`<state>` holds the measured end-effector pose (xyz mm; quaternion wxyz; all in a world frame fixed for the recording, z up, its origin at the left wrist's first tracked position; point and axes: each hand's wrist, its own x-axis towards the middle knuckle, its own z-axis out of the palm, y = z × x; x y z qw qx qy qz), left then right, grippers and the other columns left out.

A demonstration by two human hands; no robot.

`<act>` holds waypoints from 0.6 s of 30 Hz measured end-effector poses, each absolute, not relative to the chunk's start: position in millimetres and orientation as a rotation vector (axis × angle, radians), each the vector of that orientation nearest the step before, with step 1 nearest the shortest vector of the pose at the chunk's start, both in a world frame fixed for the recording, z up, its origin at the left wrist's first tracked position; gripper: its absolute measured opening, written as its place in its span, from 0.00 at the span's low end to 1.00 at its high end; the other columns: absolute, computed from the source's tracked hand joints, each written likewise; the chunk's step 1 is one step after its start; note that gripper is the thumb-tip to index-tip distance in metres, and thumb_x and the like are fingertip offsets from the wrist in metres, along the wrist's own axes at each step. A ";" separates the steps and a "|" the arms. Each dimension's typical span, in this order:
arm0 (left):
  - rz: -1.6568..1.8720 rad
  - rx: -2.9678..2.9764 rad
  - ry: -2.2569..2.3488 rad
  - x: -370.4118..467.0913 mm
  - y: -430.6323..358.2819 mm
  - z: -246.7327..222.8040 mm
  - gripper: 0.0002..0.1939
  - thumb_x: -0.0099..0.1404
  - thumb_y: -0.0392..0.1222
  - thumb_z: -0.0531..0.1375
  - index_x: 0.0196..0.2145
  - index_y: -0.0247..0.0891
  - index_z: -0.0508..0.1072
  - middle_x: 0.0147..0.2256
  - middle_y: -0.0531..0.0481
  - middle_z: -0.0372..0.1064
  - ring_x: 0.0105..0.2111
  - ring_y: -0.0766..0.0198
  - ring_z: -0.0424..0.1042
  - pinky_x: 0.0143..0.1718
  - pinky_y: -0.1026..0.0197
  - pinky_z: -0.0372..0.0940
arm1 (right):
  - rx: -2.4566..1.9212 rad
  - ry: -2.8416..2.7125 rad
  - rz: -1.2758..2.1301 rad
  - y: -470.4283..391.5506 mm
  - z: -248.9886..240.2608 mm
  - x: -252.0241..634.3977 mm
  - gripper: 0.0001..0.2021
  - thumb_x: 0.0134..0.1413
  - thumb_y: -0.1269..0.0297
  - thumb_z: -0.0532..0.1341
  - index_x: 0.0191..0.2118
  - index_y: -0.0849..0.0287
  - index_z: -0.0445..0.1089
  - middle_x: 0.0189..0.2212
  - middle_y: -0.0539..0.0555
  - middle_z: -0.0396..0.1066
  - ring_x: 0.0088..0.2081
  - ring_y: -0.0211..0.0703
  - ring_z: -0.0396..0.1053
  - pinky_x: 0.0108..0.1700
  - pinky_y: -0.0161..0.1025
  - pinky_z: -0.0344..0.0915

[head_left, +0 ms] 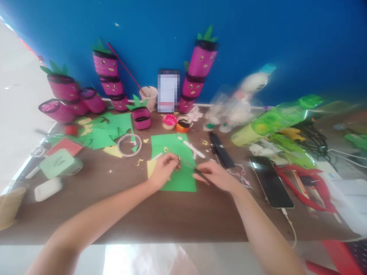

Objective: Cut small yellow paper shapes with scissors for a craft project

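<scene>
My left hand (166, 168) hovers over a green sheet of paper (183, 183), thumb and fingers pinched together. A tiny yellowish piece (179, 157) shows at its fingertips, too small to make out well. From the right, my right hand (215, 173) grips a thin, dark-handled tool (201, 175); its slender tip points at the left fingertips. Blur hides what kind of tool it is. Beneath the left hand lies yellow paper (150, 168). A white pen-like stick (193, 147) rests across the green sheet's right edge.
Behind stand magenta cup towers (200, 63) with green leaf tops, a phone (168, 91), a pink paint pot (169, 121) and a dark paint pot (184, 124). Left are a tape roll (129, 156) and green scraps (100, 137). Right lie a black phone (271, 181) and bottles (275, 120).
</scene>
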<state>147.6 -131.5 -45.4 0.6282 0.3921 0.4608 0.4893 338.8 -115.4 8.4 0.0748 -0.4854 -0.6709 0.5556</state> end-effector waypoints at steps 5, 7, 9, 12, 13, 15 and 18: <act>1.116 0.904 1.090 148.4 -132.6 -40.0 0.02 0.53 0.37 0.56 0.25 0.36 0.66 0.24 0.53 0.66 0.24 0.69 0.67 0.28 0.65 0.62 | -1.465 -1.982 1.587 -114.5 6.0 340.4 0.22 0.46 0.53 0.61 0.14 0.59 0.52 0.12 0.44 0.52 0.17 0.31 0.51 0.22 0.33 0.48; 1.103 0.925 1.110 149.0 -133.4 -36.1 0.03 0.53 0.37 0.57 0.25 0.36 0.67 0.24 0.53 0.66 0.24 0.69 0.67 0.28 0.65 0.62 | -1.438 -1.925 1.570 -114.5 2.0 341.0 0.22 0.48 0.54 0.60 0.15 0.59 0.52 0.12 0.44 0.53 0.18 0.31 0.53 0.23 0.33 0.49; 1.088 0.944 1.118 149.4 -133.8 -33.7 0.04 0.54 0.39 0.58 0.25 0.36 0.68 0.24 0.53 0.67 0.24 0.69 0.67 0.28 0.65 0.62 | -1.418 -1.878 1.564 -115.0 -2.0 340.8 0.21 0.48 0.55 0.60 0.16 0.59 0.52 0.13 0.44 0.52 0.19 0.32 0.53 0.24 0.33 0.49; 1.087 0.942 1.129 149.5 -133.4 -34.9 0.06 0.54 0.41 0.59 0.26 0.35 0.69 0.24 0.52 0.68 0.24 0.68 0.67 0.29 0.64 0.63 | -1.424 -1.866 1.555 -116.8 -5.5 338.9 0.21 0.46 0.54 0.61 0.16 0.58 0.51 0.14 0.43 0.50 0.19 0.31 0.51 0.24 0.33 0.48; 1.091 0.935 1.131 149.4 -133.1 -36.3 0.06 0.54 0.41 0.59 0.26 0.35 0.69 0.24 0.51 0.68 0.24 0.68 0.67 0.29 0.64 0.63 | -1.431 -1.881 1.547 -117.7 -5.9 338.0 0.21 0.46 0.54 0.61 0.16 0.58 0.50 0.14 0.43 0.49 0.19 0.31 0.50 0.23 0.32 0.47; 1.103 0.920 1.129 148.8 -132.4 -39.6 0.07 0.54 0.42 0.59 0.27 0.35 0.70 0.25 0.51 0.69 0.25 0.68 0.68 0.29 0.64 0.63 | -1.442 -1.938 1.506 -119.3 -6.0 335.9 0.22 0.46 0.53 0.61 0.16 0.58 0.49 0.15 0.42 0.45 0.19 0.30 0.47 0.23 0.32 0.45; 1.122 0.904 1.129 148.1 -131.5 -42.1 0.07 0.54 0.42 0.59 0.28 0.34 0.71 0.26 0.50 0.70 0.25 0.68 0.68 0.29 0.64 0.63 | -1.435 -2.005 1.390 -120.6 -6.7 332.5 0.23 0.44 0.53 0.62 0.17 0.58 0.48 0.16 0.43 0.42 0.20 0.30 0.44 0.22 0.32 0.43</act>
